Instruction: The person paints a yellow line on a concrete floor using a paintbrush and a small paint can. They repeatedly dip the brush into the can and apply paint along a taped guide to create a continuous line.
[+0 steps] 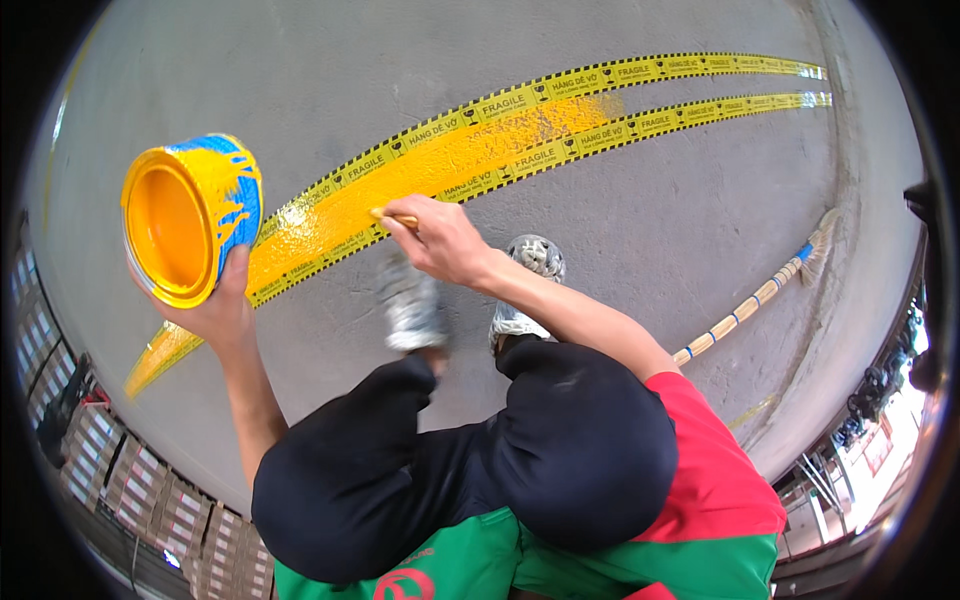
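Observation:
My left hand (215, 310) is wrapped round the lower side of a paint can (240, 195), blue with yellow paint dripped down it. The can is tilted, so its mouth and the yellow paint (172, 225) inside face me. Over the floor, my right hand (447, 243) is closed on a paintbrush (397, 217); only its short wooden handle shows, and the bristles are hidden. Below that hand runs a wet, glossy yellow paint stripe (400, 178) between two strips of yellow-black tape (505, 103). The stripe thins out toward its right end, where grey floor shows through.
My shoes, in patterned covers (540, 258), stand just below the stripe. A straw broom (745, 312) lies at the right near the foot of a wall. Stacked cartons (130, 480) line the lower left, and clutter stands by a bright opening at the lower right.

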